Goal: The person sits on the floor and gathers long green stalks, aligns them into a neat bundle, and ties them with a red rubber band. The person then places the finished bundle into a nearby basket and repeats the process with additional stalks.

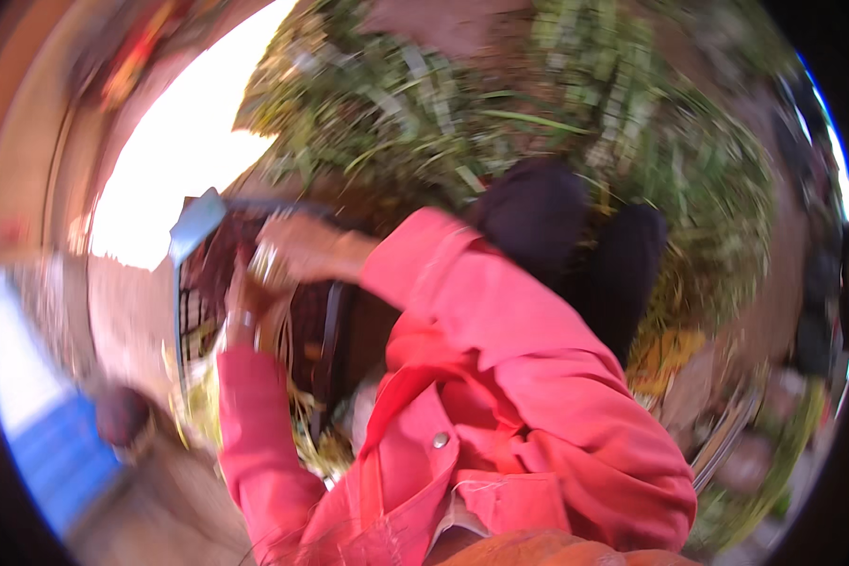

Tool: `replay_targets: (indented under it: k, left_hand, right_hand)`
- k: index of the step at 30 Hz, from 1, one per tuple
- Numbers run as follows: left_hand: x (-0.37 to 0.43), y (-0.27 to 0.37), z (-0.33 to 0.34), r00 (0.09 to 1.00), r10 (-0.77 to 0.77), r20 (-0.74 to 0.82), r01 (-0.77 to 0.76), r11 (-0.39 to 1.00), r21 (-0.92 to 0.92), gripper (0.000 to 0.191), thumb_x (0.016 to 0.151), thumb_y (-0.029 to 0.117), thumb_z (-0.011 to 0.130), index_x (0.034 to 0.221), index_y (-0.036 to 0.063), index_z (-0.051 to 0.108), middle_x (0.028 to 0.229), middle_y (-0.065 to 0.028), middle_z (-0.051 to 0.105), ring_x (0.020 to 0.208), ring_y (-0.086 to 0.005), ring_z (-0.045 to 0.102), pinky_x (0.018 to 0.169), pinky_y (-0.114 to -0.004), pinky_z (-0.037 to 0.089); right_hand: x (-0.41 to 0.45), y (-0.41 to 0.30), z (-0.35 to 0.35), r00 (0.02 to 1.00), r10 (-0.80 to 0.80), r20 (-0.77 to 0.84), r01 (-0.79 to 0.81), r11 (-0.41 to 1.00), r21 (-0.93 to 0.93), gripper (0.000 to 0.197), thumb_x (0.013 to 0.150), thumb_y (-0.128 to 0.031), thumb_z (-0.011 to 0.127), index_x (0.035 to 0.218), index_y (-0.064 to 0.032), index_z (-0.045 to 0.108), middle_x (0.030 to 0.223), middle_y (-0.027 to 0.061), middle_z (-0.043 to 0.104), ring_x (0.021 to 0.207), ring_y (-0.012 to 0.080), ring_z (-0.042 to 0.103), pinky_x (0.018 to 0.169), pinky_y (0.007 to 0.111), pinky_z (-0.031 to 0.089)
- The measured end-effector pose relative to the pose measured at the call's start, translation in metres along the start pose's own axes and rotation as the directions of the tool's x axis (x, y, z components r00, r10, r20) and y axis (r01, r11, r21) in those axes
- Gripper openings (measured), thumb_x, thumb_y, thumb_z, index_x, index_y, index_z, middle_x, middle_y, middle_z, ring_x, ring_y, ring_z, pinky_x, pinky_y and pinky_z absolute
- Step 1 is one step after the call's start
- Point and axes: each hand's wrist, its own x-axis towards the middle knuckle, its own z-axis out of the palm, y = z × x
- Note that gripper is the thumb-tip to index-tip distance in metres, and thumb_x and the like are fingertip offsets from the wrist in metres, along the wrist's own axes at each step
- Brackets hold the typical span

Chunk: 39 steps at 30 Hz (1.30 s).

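Both hands meet over a dark plastic crate (187,311) at the left, blurred by motion. My right hand (304,244) reaches across my body and closes on a pale bundle of stalks (264,263). From below, my left hand (247,293), with a band at the wrist, grips the same bundle. Thin pale strands hang beneath the hands. Dark reddish material (209,265), too blurred to name, lies in the crate beside my fingers. Part of the bundle is hidden by the hands.
Heaps of cut green leaves (424,106) cover the ground beyond my dark-trousered knees (538,212). A blue surface (64,453) and a dark round thing (124,416) are at the lower left. Yellow material (668,361) lies right of my legs.
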Motion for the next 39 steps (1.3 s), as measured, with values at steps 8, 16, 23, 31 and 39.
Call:
replay_targets:
  k: [8, 16, 23, 31, 39]
  left_hand:
    - [0.016, -0.029, 0.009, 0.997, -0.003, 0.074, 0.0, 0.999, 0.045, 0.103, 0.048, 0.056, 0.081, 0.122, -0.0077, 0.048, 0.112, -0.0251, 0.061, 0.102, -0.0348, 0.061, 0.088, -0.037, 0.049]
    - [-0.007, -0.008, 0.014, 0.998, -0.007, -0.065, 0.011, 0.998, 0.059, 0.102, 0.048, 0.055, 0.081, 0.123, -0.005, 0.046, 0.116, -0.0251, 0.057, 0.107, -0.0364, 0.058, 0.092, -0.039, 0.047]
    - [0.0, -0.013, 0.017, 1.0, 0.007, -0.014, -0.006, 0.999, 0.04, 0.11, 0.05, 0.067, 0.076, 0.126, -0.007, 0.044, 0.12, -0.0267, 0.054, 0.112, -0.0383, 0.054, 0.096, -0.041, 0.043]
    - [0.004, -0.013, 0.01, 0.997, -0.018, 0.076, 0.015, 0.999, 0.038, 0.111, 0.053, 0.069, 0.074, 0.128, -0.0067, 0.041, 0.122, -0.027, 0.053, 0.114, -0.0389, 0.053, 0.096, -0.042, 0.043]
    - [0.001, -0.006, 0.023, 0.997, -0.058, 0.05, 0.054, 0.996, 0.072, 0.111, 0.054, 0.066, 0.075, 0.133, -0.0032, 0.036, 0.131, -0.0244, 0.047, 0.123, -0.0374, 0.046, 0.103, -0.046, 0.035]
  right_hand:
    - [-0.013, -0.005, -0.013, 0.877, 0.249, 0.411, -0.231, 0.968, -0.095, 0.018, 0.074, -0.004, 0.055, 0.088, 0.0011, 0.065, 0.089, 0.0241, 0.064, 0.091, 0.0393, 0.062, 0.077, 0.046, 0.05]
    - [-0.004, -0.014, 0.022, 0.63, 0.461, 0.625, -0.233, 0.88, -0.414, 0.025, 0.075, -0.008, 0.06, 0.097, 0.0017, 0.067, 0.099, 0.0228, 0.065, 0.098, 0.0372, 0.063, 0.085, 0.044, 0.05]
    - [-0.005, -0.007, 0.027, 0.636, 0.504, 0.585, -0.36, 0.864, -0.353, 0.023, 0.075, -0.006, 0.058, 0.095, 0.0028, 0.066, 0.103, 0.0264, 0.063, 0.099, 0.0414, 0.061, 0.085, 0.047, 0.05]
    - [-0.012, -0.009, 0.03, 0.735, 0.544, 0.405, -0.47, 0.839, -0.274, 0.019, 0.075, -0.006, 0.055, 0.088, 0.0056, 0.064, 0.091, 0.0272, 0.065, 0.083, 0.0387, 0.066, 0.073, 0.044, 0.054]
    - [-0.018, 0.02, 0.033, 0.598, 0.382, 0.704, -0.783, 0.464, 0.414, 0.019, 0.08, -0.005, 0.049, 0.093, 0.0048, 0.058, 0.078, 0.0084, 0.062, 0.042, 0.0152, 0.055, 0.041, 0.029, 0.045]
